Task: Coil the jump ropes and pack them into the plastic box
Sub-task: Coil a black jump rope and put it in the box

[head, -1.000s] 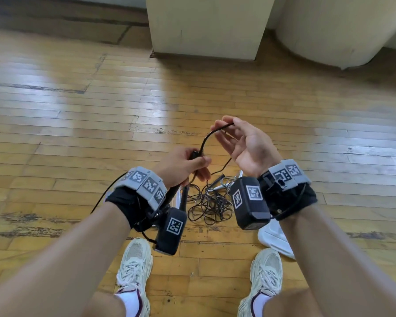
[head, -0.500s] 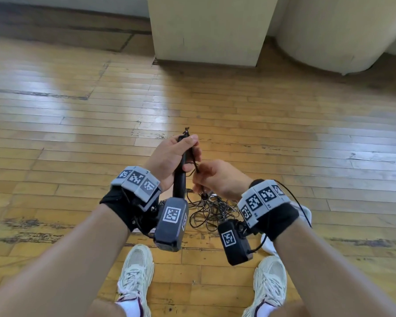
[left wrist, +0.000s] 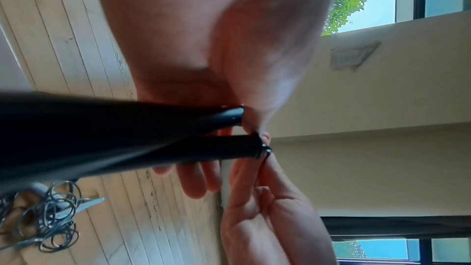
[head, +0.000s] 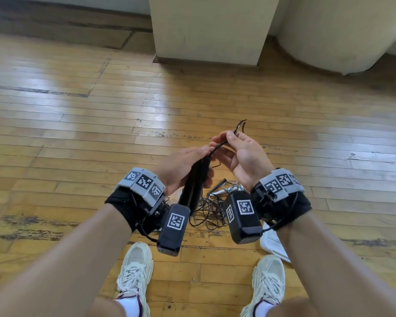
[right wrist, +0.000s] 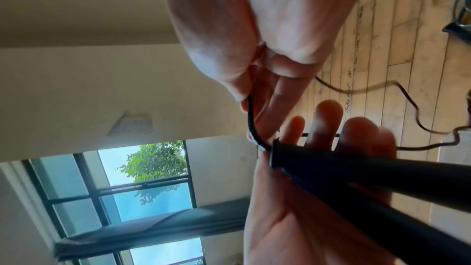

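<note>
Nearest, a pair of white sneakers [head: 135, 268] stands on the wooden floor [head: 78, 138], and just beyond the toes a tangled pile of thin ropes [head: 209, 210] lies loose, with the corner of a white plastic box [head: 272, 242] showing beside the right foot. Above the pile the left hand [head: 181, 168] is wrapped around two black handles [head: 196, 184] held side by side, while the right hand [head: 240, 154] pinches the black cord [head: 224, 141] between thumb and fingertips just where it leaves the handle tops, its loose end curling upward. Farther off, a pale square pillar [head: 206, 28] rises from the floor.
</note>
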Motion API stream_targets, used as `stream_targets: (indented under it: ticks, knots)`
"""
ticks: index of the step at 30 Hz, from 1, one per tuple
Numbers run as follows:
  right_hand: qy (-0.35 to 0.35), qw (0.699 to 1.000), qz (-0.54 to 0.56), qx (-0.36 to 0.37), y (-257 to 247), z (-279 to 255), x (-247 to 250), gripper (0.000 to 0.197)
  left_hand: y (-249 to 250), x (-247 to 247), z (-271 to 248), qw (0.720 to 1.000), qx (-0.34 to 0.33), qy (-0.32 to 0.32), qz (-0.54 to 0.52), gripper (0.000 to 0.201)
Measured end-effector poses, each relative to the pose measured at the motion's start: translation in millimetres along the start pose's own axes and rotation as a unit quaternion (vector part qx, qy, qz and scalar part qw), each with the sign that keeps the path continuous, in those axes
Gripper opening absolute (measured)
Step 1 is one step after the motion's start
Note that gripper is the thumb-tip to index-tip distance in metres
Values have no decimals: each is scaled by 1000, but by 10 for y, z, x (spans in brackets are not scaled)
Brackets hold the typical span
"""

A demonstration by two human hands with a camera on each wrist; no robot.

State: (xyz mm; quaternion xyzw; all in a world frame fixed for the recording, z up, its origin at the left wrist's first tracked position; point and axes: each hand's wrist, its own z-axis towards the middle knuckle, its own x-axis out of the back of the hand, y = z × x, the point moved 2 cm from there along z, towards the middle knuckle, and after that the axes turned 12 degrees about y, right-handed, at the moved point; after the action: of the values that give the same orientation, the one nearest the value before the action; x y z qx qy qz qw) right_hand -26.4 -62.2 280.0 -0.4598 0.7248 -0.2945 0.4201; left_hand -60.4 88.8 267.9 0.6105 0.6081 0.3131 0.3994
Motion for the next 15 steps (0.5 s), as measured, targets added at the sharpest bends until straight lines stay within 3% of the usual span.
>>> stream_targets:
  ticks: [3, 5, 8, 10, 11, 13, 15]
  knots:
    - [12, 1000, -27, 1, -13, 24, 39, 24, -3, -51, -4, 999, -2, -37, -21, 27]
    - [26, 992, -123, 20, -18, 41, 62, 29, -10, -65, 4, 999, -2, -37, -39, 24]
    - [75, 926, -357, 95, -2, 87, 115, 34, 1, -44, 16, 999, -9, -15, -48, 22]
    - [99, 871, -447, 178, -1, 106, 139, 15, 25, -23, 20, 999, -13, -6, -39, 21]
    - [86, 851, -468, 220, -14, 97, 140, 11, 28, -13, 16, 999, -15, -7, -31, 20]
    - [-24, 823, -497, 274, -26, 80, 112, 50, 45, 4, -2, 999, -26, -21, -7, 20]
    - [-148, 822, -489, 250, -18, 35, 59, 64, 69, 17, -32, 998, -35, -45, 20, 18]
